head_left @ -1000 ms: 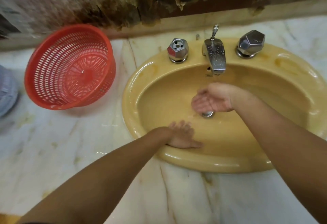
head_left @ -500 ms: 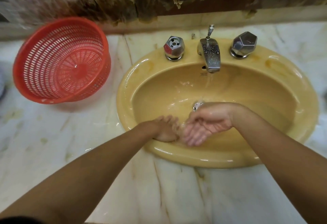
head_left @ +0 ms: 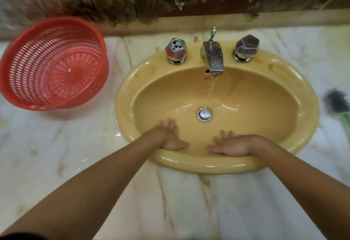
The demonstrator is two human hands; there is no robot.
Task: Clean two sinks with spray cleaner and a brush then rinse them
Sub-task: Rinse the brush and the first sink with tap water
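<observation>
Both hands are in the yellow sink (head_left: 189,163), flat on its near inner wall. The left hand (head_left: 168,137) and right hand (head_left: 230,145) each have straight, slightly spread fingers, palm down, pinching nothing, with a bare strip of basin between them. Judged purpose: rubbing the wall by palm to carry rinse water over it, since the stream does not reach this side. Beyond the fingertips, roughly midway between the hands, sits the drain (head_left: 204,114). Further out the faucet (head_left: 213,57) is running, and its water stream (head_left: 212,90) lands just past the drain. Neither hand touches a tap knob. Well outboard of the left hand, a red basket (head_left: 37,59) stands tilted on the marble counter (head_left: 170,201). Outboard of the right hand is a dark blurred object (head_left: 336,100), possibly the brush; cannot confirm. Step judged: rinsing this sink. No second sink is in view.
</observation>
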